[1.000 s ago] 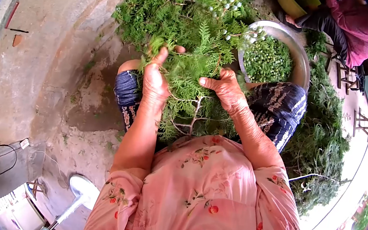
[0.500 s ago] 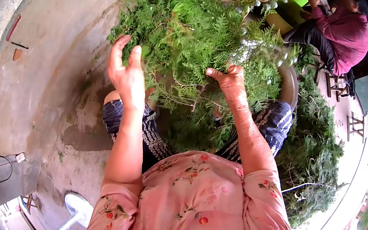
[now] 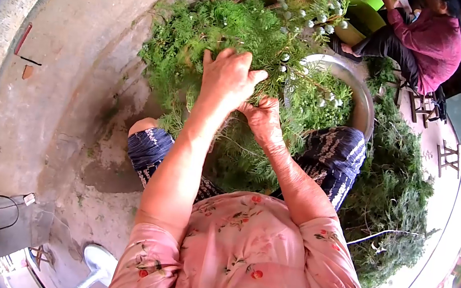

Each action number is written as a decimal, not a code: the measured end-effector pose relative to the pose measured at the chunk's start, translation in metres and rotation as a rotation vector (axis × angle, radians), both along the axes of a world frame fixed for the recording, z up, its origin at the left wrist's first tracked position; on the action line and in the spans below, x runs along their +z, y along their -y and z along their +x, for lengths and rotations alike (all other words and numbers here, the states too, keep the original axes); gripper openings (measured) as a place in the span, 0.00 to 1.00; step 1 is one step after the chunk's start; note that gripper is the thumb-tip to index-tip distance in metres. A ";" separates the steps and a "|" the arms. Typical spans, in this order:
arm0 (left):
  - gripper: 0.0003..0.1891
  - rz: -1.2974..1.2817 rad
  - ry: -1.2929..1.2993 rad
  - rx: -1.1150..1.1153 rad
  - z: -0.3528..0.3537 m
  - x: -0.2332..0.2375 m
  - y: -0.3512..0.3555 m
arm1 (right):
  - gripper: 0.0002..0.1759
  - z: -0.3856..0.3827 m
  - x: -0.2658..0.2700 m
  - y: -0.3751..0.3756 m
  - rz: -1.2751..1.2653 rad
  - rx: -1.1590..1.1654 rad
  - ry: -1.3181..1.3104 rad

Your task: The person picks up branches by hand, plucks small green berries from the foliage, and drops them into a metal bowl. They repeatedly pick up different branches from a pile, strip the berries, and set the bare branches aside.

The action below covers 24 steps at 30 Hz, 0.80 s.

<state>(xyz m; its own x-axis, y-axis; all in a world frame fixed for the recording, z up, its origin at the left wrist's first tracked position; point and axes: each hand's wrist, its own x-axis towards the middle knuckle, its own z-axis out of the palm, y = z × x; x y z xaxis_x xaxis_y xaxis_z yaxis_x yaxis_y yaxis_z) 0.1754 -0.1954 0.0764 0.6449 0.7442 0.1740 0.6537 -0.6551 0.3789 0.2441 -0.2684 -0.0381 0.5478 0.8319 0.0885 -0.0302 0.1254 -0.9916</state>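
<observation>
A bushy green conifer branch (image 3: 199, 29) with flat, scaly sprays spreads in front of my knees. My right hand (image 3: 265, 120) is closed, thumb and fingers pinched on the branch's stem. My left hand (image 3: 226, 82) reaches over the foliage just above the right one, back of the hand up. Its thumb stands apart from the fingers, whose tips dip partly out of sight among the greenery. Beyond my right knee, a round metal basin (image 3: 367, 104) holds loose green sprigs. Cone-bearing sprigs (image 3: 322, 19) with pale round cones hang over the basin's far side.
A large heap of cut branches (image 3: 390, 194) lies to my right. Farther right, a person in a magenta top (image 3: 430, 45) sits by a yellow-green tub (image 3: 364, 16). Small wooden stools (image 3: 447, 158) stand there. At left, a red-handled tool (image 3: 23, 40) lies on the concrete floor.
My left hand has moved right and onto the foliage, close to my right hand. My right hand has shifted slightly down and left with the stem. More of the basin's rim now shows.
</observation>
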 end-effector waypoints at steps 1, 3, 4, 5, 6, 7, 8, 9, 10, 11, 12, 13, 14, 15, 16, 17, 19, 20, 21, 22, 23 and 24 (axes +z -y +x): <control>0.22 -0.232 -0.066 -0.028 -0.001 0.005 -0.010 | 0.27 0.000 0.012 0.003 -0.100 0.014 0.050; 0.24 -0.583 0.148 -0.061 -0.008 -0.006 -0.022 | 0.27 0.000 0.012 0.007 -0.151 0.052 0.058; 0.24 -0.579 0.147 -0.058 -0.009 -0.021 -0.023 | 0.27 -0.001 0.013 0.008 -0.205 0.090 0.069; 0.25 -0.769 0.407 -0.105 -0.009 -0.022 -0.019 | 0.27 -0.003 0.013 0.010 -0.201 0.092 0.069; 0.26 -0.954 0.670 -0.152 -0.008 -0.021 -0.017 | 0.26 -0.004 0.013 0.011 -0.166 0.110 0.099; 0.17 -0.951 0.779 0.034 -0.011 -0.021 -0.006 | 0.25 -0.005 0.013 0.013 -0.131 0.128 0.129; 0.17 -0.950 0.779 0.033 -0.011 -0.026 -0.007 | 0.24 -0.006 0.012 0.013 -0.097 0.144 0.158; 0.12 -0.867 0.789 -0.033 -0.012 -0.035 -0.009 | 0.25 -0.003 0.010 0.015 -0.111 0.189 0.107; 0.12 -0.784 0.797 -0.096 -0.013 -0.042 -0.010 | 0.25 0.002 0.011 0.019 -0.109 0.189 0.106; 0.13 -0.705 0.732 -0.049 -0.018 -0.044 -0.009 | 0.25 0.010 0.016 0.023 -0.276 0.293 0.231; 0.13 -0.702 0.731 -0.049 -0.020 -0.040 -0.004 | 0.26 0.014 0.033 0.027 -0.444 0.396 0.357; 0.14 -0.649 0.740 -0.010 -0.022 -0.033 0.001 | 0.30 0.017 0.055 0.039 -0.332 0.309 0.424; 0.16 -0.594 0.748 0.028 -0.022 -0.028 0.004 | 0.29 0.019 0.052 0.040 -0.170 0.151 0.722; 0.16 -0.616 0.807 0.046 -0.022 -0.033 0.004 | 0.28 0.024 0.052 0.050 -0.180 0.074 0.623; 0.16 -0.618 0.804 0.044 -0.024 -0.034 0.004 | 0.27 0.027 0.055 0.062 -0.193 -0.006 0.520; 0.14 -0.620 0.770 0.059 -0.026 -0.034 0.004 | 0.24 0.027 0.061 0.064 -0.046 -0.071 0.401; 0.04 -0.614 0.729 0.068 -0.024 -0.042 0.002 | 0.19 0.028 0.079 0.068 0.140 -0.186 0.367; 0.04 -0.621 0.724 0.059 -0.021 -0.042 0.003 | 0.17 0.030 0.081 0.066 0.190 -0.206 0.392; 0.02 -0.671 0.735 0.055 -0.020 -0.041 0.006 | 0.17 0.028 0.095 0.065 0.137 -0.196 0.384; 0.02 -0.721 0.747 0.057 -0.020 -0.040 0.009 | 0.17 0.024 0.107 0.063 0.082 -0.182 0.375; 0.05 -0.718 0.691 0.068 -0.021 -0.038 0.010 | 0.19 0.028 0.104 0.054 0.099 -0.183 0.532; 0.05 -0.723 0.685 0.072 -0.022 -0.036 0.014 | 0.21 0.027 0.105 0.046 0.083 -0.173 0.570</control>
<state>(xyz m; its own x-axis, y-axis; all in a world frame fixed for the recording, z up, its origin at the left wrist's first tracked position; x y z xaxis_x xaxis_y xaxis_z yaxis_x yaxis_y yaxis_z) 0.1531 -0.2092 0.0403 0.5244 0.8512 -0.0188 0.1738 -0.0854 0.9811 0.2712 -0.3149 0.0664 0.5223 0.7125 0.4686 0.5309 0.1583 -0.8325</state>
